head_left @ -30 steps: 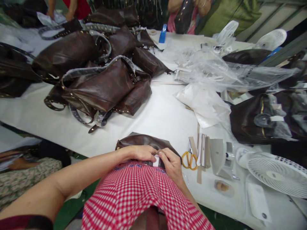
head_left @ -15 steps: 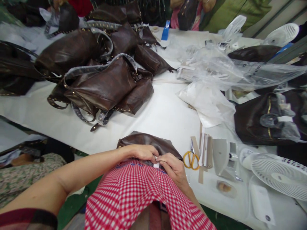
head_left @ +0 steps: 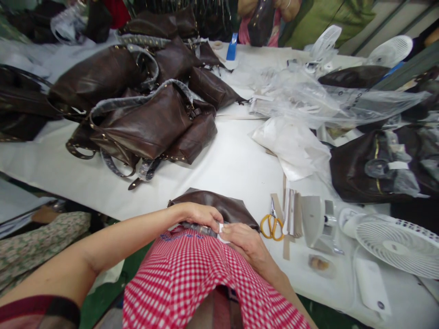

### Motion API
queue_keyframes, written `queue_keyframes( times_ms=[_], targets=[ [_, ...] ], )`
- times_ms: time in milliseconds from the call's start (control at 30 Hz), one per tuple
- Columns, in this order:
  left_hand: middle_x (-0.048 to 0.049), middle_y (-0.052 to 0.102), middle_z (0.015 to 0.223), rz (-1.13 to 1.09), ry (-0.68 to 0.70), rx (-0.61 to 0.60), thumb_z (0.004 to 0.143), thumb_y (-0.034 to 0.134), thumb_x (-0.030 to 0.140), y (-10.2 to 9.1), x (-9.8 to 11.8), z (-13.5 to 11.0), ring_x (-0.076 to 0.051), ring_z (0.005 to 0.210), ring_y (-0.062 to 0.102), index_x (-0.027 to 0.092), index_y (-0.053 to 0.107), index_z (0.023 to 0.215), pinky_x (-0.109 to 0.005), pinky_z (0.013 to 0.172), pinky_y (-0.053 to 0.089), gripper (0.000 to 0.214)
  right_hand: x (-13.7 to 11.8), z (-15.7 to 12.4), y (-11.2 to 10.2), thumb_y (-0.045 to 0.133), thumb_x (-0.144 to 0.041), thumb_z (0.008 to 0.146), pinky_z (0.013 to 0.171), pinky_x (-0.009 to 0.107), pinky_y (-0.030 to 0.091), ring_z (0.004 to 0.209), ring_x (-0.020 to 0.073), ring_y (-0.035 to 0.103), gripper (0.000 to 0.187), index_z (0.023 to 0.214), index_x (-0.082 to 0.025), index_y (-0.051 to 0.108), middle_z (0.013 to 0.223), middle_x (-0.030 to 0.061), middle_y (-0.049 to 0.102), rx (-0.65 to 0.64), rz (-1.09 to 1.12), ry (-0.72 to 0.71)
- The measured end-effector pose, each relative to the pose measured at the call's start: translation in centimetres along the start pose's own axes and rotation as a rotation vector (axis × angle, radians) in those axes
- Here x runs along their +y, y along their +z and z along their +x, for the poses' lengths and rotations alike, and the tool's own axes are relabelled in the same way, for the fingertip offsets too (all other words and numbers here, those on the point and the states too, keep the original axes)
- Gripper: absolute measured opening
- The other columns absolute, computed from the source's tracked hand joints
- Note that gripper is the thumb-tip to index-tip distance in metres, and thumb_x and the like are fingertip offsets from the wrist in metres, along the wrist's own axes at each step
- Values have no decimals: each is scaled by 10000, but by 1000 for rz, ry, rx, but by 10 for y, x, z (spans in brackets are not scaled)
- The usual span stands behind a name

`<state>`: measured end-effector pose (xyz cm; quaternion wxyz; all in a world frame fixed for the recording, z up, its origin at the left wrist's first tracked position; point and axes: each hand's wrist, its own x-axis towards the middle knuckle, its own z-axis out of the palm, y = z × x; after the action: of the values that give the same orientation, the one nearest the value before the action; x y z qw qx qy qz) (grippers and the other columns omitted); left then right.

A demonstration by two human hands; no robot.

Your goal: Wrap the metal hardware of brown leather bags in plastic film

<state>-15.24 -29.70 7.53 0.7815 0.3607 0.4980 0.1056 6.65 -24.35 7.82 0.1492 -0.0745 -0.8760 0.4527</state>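
A dark brown leather bag (head_left: pixel 219 203) lies at the table's front edge, against the red-and-white checked apron. Along its near side runs a strap wrapped in clear plastic (head_left: pixel 202 228). A small white strip (head_left: pixel 222 234) sits on that wrapping, between my hands. My left hand (head_left: pixel 202 214) is closed, its fingertips pinching the wrapped strap beside the strip. From the other side my right hand (head_left: pixel 245 240) is closed too, thumb and forefinger pressed on the white strip. The undersides of both hands are hidden. Scissors with yellow handles (head_left: pixel 272 225) lie right of the bag.
Several brown bags (head_left: pixel 144 128) are heaped at the back left. Crumpled clear plastic (head_left: pixel 298 100) and a white bag (head_left: pixel 291 144) cover the back right. Card strips (head_left: pixel 291 212) and a white fan (head_left: pixel 394 244) lie at right. Another person's hands (head_left: pixel 290 7) hold a bag across the table.
My right fingers have shifted slightly left and flattened over the white strip, which shows higher between my hands. The view has moved slightly; the bag and scissors stay put.
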Motion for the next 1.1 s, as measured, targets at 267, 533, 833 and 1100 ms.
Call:
queue_keyframes(
  times_ms=[267, 533, 833, 1100],
  targets=[
    [25, 557, 633, -124, -13, 61, 607, 691, 351, 1, 9, -5, -118, 586, 452, 156, 653, 750, -230, 536, 317, 245, -4, 1, -6, 499, -260, 959, 987, 402, 490, 1139, 208, 610, 259, 1160, -238, 660, 1155, 80, 698, -34, 40, 26],
    [-8, 617, 635, -374, 1, 96, 518, 845, 372, -11, 11, 2, -116, 567, 518, 123, 660, 706, -223, 538, 378, 363, 8, 17, -7, 552, -235, 922, 869, 344, 537, 1000, 191, 648, 159, 944, -213, 708, 1077, 88, 681, 143, 62, 78],
    [-42, 676, 666, -361, 18, -18, 614, 788, 352, -24, 17, 8, -142, 576, 583, 112, 694, 777, -243, 556, 433, 305, 7, 30, -3, 516, -207, 926, 866, 383, 533, 1026, 224, 630, 123, 978, -172, 623, 1111, 125, 676, 171, -355, -69],
    [-81, 694, 692, -321, -10, -205, 638, 752, 318, -29, 17, 12, -199, 667, 635, 97, 704, 849, -301, 676, 482, 310, 1, 22, 12, 525, -193, 924, 871, 364, 542, 1092, 220, 600, 118, 917, -153, 635, 1290, 152, 602, 265, -512, -118]
  ],
)
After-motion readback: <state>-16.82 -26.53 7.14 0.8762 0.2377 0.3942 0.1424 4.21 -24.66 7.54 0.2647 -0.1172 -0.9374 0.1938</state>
